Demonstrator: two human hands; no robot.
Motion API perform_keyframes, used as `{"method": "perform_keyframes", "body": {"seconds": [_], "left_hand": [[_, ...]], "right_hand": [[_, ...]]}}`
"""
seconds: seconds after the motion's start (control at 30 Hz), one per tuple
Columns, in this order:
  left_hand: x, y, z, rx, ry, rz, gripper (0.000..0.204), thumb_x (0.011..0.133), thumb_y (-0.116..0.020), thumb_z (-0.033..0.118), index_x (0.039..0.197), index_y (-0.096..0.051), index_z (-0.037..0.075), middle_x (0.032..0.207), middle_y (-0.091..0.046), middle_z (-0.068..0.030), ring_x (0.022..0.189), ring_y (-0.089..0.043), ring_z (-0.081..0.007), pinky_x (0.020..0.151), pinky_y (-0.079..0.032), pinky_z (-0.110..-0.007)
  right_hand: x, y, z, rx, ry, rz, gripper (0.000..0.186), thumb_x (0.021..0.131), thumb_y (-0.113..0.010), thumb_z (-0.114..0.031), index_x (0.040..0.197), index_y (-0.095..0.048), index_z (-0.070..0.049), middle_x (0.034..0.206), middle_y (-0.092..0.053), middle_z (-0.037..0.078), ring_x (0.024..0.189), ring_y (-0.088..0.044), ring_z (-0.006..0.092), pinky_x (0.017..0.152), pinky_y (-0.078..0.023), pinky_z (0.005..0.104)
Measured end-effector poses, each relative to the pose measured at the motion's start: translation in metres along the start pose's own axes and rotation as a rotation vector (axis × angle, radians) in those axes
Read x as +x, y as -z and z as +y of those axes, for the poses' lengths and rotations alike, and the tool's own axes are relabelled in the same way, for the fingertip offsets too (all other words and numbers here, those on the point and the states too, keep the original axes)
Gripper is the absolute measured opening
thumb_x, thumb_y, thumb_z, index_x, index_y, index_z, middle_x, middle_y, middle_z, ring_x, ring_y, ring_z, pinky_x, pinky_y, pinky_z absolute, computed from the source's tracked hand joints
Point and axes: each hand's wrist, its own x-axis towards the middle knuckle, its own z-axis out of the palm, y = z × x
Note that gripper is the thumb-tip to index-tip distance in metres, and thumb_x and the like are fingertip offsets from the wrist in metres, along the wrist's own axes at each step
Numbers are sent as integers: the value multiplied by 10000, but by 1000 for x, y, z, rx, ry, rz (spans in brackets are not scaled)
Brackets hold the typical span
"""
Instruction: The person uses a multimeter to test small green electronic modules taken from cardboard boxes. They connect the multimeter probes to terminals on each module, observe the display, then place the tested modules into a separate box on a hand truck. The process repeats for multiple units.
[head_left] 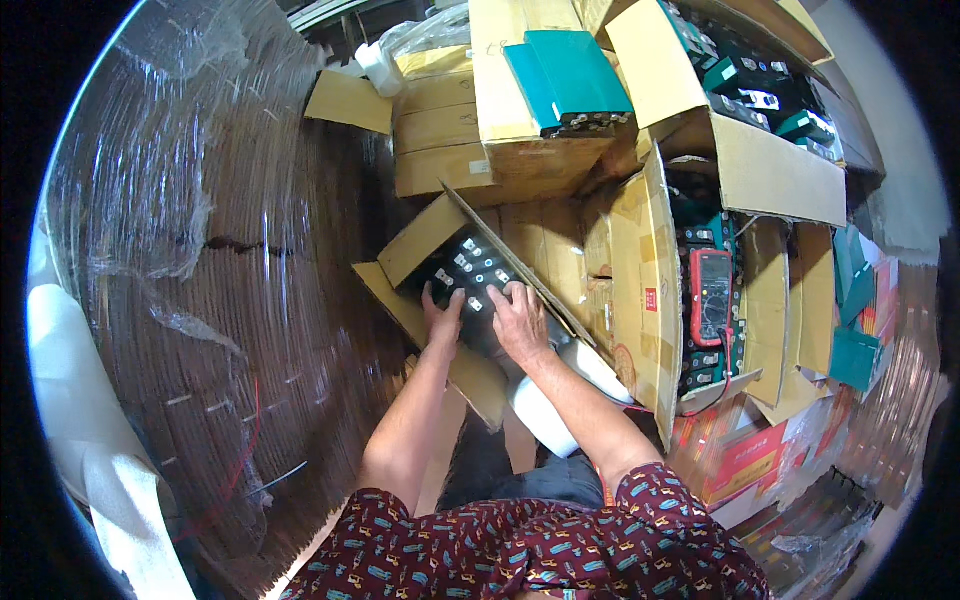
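Observation:
An open cardboard box (420, 240) stands tilted in front of me, with black-topped battery cells (468, 262) inside. Their tops carry silver terminals and small round caps. My left hand (442, 320) reaches in from the near side, thumb and fingers bent around the top of a near cell. On the same near part of the cells, my right hand (522, 325) has its fingers curled at the right edge. The fingertips are partly hidden, and the lower sides of the cells are out of sight. White foam sheet (545, 415) lies under my right forearm.
To the right, a red multimeter (711, 298) rests on cells in another open carton (655, 300). Teal battery cells (570, 80) lie on a closed carton behind. A further open carton (780, 170) holds more. Plastic-wrapped stacked cardboard (220, 300) rises on the left.

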Motion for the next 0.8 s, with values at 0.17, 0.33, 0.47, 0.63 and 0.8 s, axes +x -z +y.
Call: {"method": "perform_keyframes", "body": {"seconds": [0.17, 0.33, 0.47, 0.63, 0.8], "left_hand": [[15, -3, -14, -68, -174, -105, 815, 909, -793, 206, 1577, -357, 38, 1529, -494, -144, 1384, -484, -264, 1143, -398, -392], [10, 3, -17, 52, -135, -61, 762, 908, -787, 265, 1530, -421, 20, 1483, -537, -186, 1354, -518, -293, 1133, -407, -400], [11, 1, -10, 177, -160, -49, 679, 897, -792, 305, 1445, -517, 12, 1388, -621, -176, 1266, -592, -306, 1090, -451, -414], [10, -2, -3, 307, -164, -21, 645, 909, -770, 335, 1412, -546, -2, 1347, -646, -182, 1241, -608, -308, 1067, -469, -415], [1, -6, -28, 80, 19, -147, 668, 921, -747, 411, 1456, -519, 82, 1401, -587, -119, 1223, -550, -288, 1010, -458, -460]], "right_hand": [[-7, -5, 5, -201, -21, 83, 300, 878, -729, -224, 1120, -629, -79, 1219, -557, 165, 1214, -544, 386, 968, -492, 531], [-28, -5, 22, 165, -168, 76, 304, 837, -790, -160, 1013, -565, -56, 944, -661, 176, 928, -656, 412, 814, -534, 511], [-24, 10, 13, 211, -391, -153, 494, 855, -788, -209, 1242, -508, -85, 1018, -739, 233, 957, -713, 442, 841, -562, 541], [-5, -4, 15, 75, -346, -235, 349, 912, -728, -353, 1047, -617, -50, 893, -731, 248, 867, -710, 476, 772, -567, 569], [-32, 26, 30, 168, -284, -71, 359, 933, -696, -391, 972, -634, -39, 849, -718, 232, 817, -713, 433, 715, -570, 541]]}}
